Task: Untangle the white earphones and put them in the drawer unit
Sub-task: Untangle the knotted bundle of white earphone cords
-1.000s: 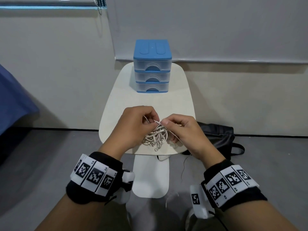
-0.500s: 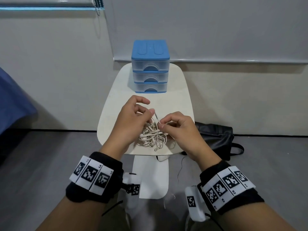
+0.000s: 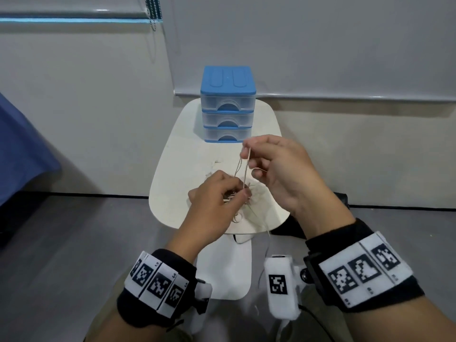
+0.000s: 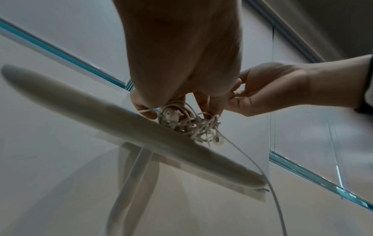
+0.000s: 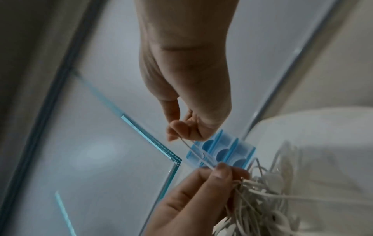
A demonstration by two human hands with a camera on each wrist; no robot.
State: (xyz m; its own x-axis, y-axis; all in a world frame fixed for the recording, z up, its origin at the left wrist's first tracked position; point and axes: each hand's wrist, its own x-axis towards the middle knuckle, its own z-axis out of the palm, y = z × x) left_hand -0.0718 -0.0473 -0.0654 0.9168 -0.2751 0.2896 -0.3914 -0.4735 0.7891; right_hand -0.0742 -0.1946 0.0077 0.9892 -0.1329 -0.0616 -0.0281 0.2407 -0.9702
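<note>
In the head view, lower centre of the frame, the left hand point(image 3: 217, 193) curls its fingers round the bundle of white earphones point(image 4: 187, 124) and holds it down on the small white table point(image 3: 177, 169). Just right of it and higher, the right hand point(image 3: 276, 174) pinches a strand between thumb and forefinger and draws it up taut out of the knot. The drawer unit point(image 3: 228, 104) stands at the upper centre, at the far edge of the table, all three drawers closed.

The risks, as I judge them: a hard pull on that taut strand may cinch the knot tighter instead of freeing a loop, since the left hand clamps the whole mass. A thin cable could also kink or strain at an earbud joint. One length already hangs off the table's near edge; it may drag the bundle off if the left hand's hold loosens
</note>
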